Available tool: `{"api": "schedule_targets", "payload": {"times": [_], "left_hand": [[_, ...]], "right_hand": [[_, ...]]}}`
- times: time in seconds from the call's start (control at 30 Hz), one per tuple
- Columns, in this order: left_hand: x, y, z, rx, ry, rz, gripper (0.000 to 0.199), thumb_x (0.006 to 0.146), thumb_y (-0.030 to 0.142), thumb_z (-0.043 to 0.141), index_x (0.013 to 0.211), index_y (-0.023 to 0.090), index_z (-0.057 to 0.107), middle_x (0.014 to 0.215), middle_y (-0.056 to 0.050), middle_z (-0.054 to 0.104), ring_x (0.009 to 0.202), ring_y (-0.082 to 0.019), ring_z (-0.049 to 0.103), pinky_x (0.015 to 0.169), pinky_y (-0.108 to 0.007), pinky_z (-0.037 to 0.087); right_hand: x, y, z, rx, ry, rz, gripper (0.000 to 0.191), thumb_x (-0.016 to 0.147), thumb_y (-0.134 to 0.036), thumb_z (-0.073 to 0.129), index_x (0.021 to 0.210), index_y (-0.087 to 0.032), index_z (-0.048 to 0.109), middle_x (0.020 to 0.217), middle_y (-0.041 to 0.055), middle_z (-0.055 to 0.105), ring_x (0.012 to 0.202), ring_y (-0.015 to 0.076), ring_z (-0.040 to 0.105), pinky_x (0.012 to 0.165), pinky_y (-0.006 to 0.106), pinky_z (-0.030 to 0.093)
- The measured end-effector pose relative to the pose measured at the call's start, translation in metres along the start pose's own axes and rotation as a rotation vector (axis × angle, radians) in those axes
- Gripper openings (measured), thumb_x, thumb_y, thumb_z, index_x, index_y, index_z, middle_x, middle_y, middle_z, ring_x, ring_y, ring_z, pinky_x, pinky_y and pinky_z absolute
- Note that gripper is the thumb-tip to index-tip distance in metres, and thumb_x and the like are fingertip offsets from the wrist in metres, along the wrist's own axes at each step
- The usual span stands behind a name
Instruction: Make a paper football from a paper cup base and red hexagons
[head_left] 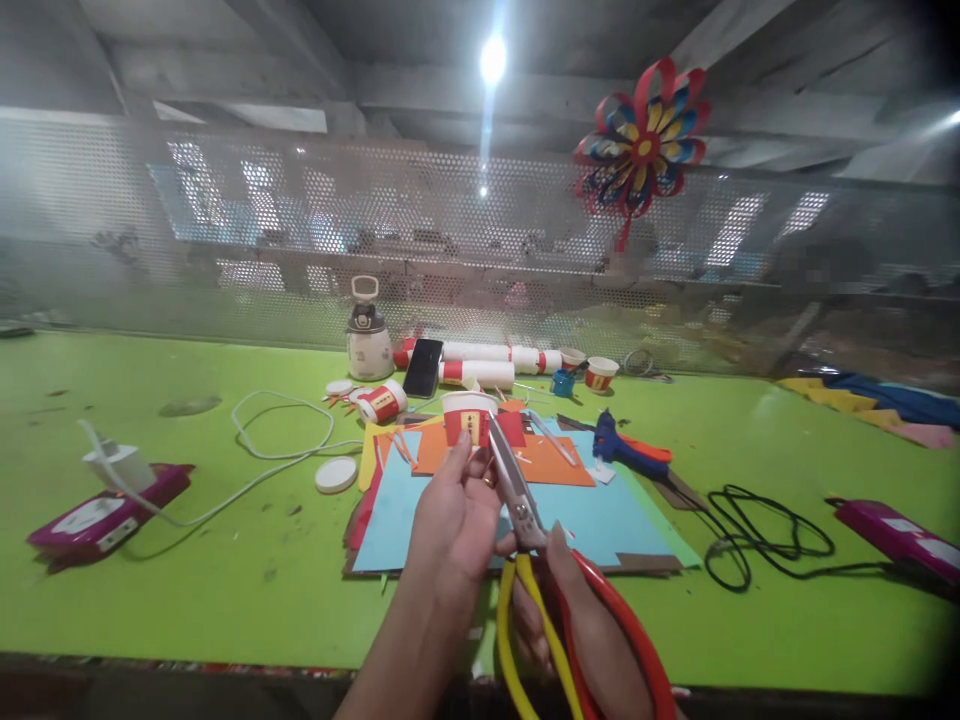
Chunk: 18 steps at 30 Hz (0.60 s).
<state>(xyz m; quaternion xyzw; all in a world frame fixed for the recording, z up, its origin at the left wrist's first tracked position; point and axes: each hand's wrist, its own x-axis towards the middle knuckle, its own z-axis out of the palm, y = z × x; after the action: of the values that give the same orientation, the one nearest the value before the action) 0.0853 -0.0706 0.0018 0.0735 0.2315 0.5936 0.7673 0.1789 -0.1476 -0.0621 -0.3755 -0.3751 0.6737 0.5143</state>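
In the middle of the view my left hand (457, 510) is closed on a red and white paper cup (469, 415), thumb against its near side. My right hand (592, 610) grips a large pair of scissors (517, 495) with one red and one yellow handle. The blades point up and away, with their tips at the cup's right side; whether they touch it I cannot tell. Under both hands lies a stack of coloured paper (585, 520), light blue on top, with an orange sheet (540, 462) across its far part.
Right of the paper rests a blue glue gun (626, 448) with a coiled black cord (750, 530). Behind stand a bottle (370, 345), a phone (424, 367), a lying cup (382, 401) and a blue jar (562, 383). A purple power strip (112, 515) with a white cable lies left.
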Motion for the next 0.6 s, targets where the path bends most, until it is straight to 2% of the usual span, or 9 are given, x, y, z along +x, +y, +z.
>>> {"api": "schedule_targets", "payload": {"times": [0.13, 0.23, 0.33, 0.43, 0.5, 0.6], "left_hand": [[0.005, 0.002, -0.002, 0.011, 0.038, -0.035, 0.020, 0.094, 0.022, 0.045, 0.083, 0.012, 0.059, 0.065, -0.004, 0.061, 0.058, -0.015, 0.064, 0.064, -0.029, 0.057], [0.008, 0.003, -0.003, 0.021, 0.064, -0.004, 0.022, 0.095, 0.020, 0.042, 0.078, 0.013, 0.055, 0.065, -0.004, 0.061, 0.060, -0.016, 0.066, 0.061, -0.028, 0.057], [0.011, 0.005, -0.002, 0.041, 0.081, 0.012, 0.021, 0.095, 0.017, 0.040, 0.081, 0.013, 0.054, 0.066, -0.005, 0.062, 0.061, -0.019, 0.068, 0.061, -0.033, 0.058], [0.014, 0.009, -0.001, 0.060, 0.088, 0.027, 0.019, 0.095, 0.015, 0.039, 0.086, 0.011, 0.055, 0.068, -0.006, 0.063, 0.063, -0.021, 0.069, 0.063, -0.036, 0.059], [0.015, 0.011, -0.002, 0.075, 0.086, 0.051, 0.015, 0.093, 0.014, 0.042, 0.087, 0.011, 0.055, 0.070, -0.007, 0.066, 0.064, -0.021, 0.070, 0.064, -0.037, 0.059], [0.018, 0.014, -0.005, 0.110, 0.100, 0.094, 0.012, 0.092, 0.011, 0.045, 0.088, 0.012, 0.056, 0.070, -0.007, 0.067, 0.062, -0.019, 0.068, 0.063, -0.035, 0.059]], "right_hand": [[0.004, 0.001, 0.008, 0.129, -0.055, 0.060, 0.066, 0.083, -0.073, 0.043, 0.050, -0.016, 0.046, 0.038, -0.0069, 0.036, 0.033, 0.0033, 0.029, 0.035, 0.015, 0.024], [0.006, 0.002, 0.011, 0.156, -0.053, 0.093, 0.066, 0.080, -0.075, 0.046, 0.049, -0.017, 0.044, 0.036, -0.0067, 0.037, 0.032, 0.0030, 0.030, 0.035, 0.015, 0.023], [0.009, 0.001, 0.010, 0.177, -0.017, 0.086, 0.061, 0.079, -0.075, 0.048, 0.062, -0.017, 0.051, 0.037, -0.0081, 0.040, 0.032, 0.0032, 0.031, 0.035, 0.014, 0.024], [0.014, 0.000, 0.011, 0.243, -0.045, 0.070, 0.053, 0.078, -0.072, 0.053, 0.082, -0.019, 0.056, 0.041, -0.0102, 0.043, 0.031, 0.0035, 0.030, 0.034, 0.014, 0.024], [0.017, -0.001, 0.012, 0.272, -0.080, 0.086, 0.055, 0.077, -0.073, 0.053, 0.081, -0.019, 0.055, 0.040, -0.0104, 0.042, 0.031, 0.0040, 0.030, 0.032, 0.015, 0.026], [0.017, -0.002, 0.015, 0.299, -0.094, 0.095, 0.057, 0.076, -0.075, 0.051, 0.082, -0.018, 0.056, 0.041, -0.0098, 0.043, 0.032, 0.0060, 0.036, 0.035, 0.018, 0.035]]}}
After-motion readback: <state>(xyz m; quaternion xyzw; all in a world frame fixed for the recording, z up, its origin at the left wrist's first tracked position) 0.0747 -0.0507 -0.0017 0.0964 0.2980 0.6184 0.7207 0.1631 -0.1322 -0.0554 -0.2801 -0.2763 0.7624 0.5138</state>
